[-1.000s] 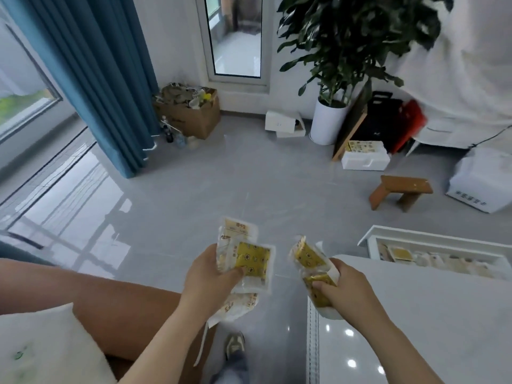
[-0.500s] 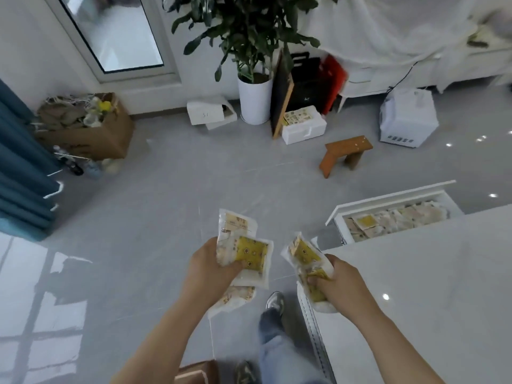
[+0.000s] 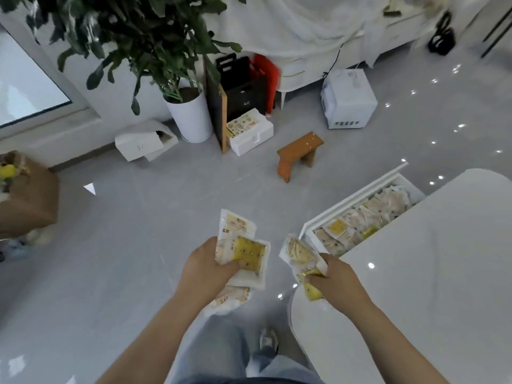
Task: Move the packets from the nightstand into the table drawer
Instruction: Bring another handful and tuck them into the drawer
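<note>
Carry leg, by my reading: the person stands at the corner of the white table (image 3: 432, 273), both hands loaded; the nightstand is out of view. Left hand (image 3: 206, 268): fingers curled round a fanned stack of packets (image 3: 245, 246), thumb pressed on the yellow-faced one on top, more hanging below the palm. Right hand (image 3: 336, 281): fingers closed tight over the lower end of a crumpled bunch of packets (image 3: 299, 254). That bunch sits just beside the near corner of the table drawer (image 3: 352, 197), not yet over it. The drawer is pulled out and already well filled with a row of stored packets (image 3: 360, 218), pale with a few yellow faces. Next move, I judge: bring each hand over the open drawer and let go where room is left; a loose drop could slide off the heap. Other containers on the floor: white foam box (image 3: 250, 134) with a printed sheet on top, open white carton (image 3: 144, 142), brown cardboard box (image 3: 27, 195) holding clutter, white pot (image 3: 191, 117) with a leafy plant.
</note>
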Action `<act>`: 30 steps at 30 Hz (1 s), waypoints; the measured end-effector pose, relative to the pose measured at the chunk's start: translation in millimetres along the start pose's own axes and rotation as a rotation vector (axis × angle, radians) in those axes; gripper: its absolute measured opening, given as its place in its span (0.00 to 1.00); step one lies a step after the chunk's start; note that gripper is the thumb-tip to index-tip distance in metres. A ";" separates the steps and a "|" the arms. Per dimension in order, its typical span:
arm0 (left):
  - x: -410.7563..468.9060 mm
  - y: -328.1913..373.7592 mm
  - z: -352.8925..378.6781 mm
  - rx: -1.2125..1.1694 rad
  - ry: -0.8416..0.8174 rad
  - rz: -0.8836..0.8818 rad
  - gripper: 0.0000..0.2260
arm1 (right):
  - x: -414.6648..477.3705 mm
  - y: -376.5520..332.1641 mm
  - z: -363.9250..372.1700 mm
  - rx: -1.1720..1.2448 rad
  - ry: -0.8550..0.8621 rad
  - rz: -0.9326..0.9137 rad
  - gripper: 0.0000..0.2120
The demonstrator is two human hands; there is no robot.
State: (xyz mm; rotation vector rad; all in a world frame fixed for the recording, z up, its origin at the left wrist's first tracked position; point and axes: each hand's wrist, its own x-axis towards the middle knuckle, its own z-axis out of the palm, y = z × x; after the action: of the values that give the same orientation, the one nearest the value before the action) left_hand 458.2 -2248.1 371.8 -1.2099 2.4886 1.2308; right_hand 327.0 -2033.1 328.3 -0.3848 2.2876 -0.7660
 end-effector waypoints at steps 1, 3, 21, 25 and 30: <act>16.5 6.0 -1.4 0.010 -0.018 0.015 0.12 | 9.0 -0.8 -3.6 0.020 0.016 0.020 0.07; 52.1 18.8 -2.7 0.025 -0.053 0.046 0.13 | 27.7 -3.5 -9.7 0.063 0.047 0.065 0.07; 308.1 183.8 38.5 0.289 -0.535 0.409 0.12 | 158.3 -16.1 -60.3 0.529 0.479 0.584 0.10; 338.2 233.2 85.6 0.366 -0.624 0.472 0.13 | 181.3 12.4 -86.4 0.593 0.548 0.651 0.11; 362.4 295.4 148.2 0.445 -0.718 0.546 0.14 | 204.3 48.1 -128.4 0.669 0.592 0.709 0.09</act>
State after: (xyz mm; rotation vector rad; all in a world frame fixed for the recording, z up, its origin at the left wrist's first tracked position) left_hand -27.6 -2259.3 305.8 0.0445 2.3505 0.8782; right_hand 88.1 -2036.3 269.3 1.0176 2.2317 -1.2755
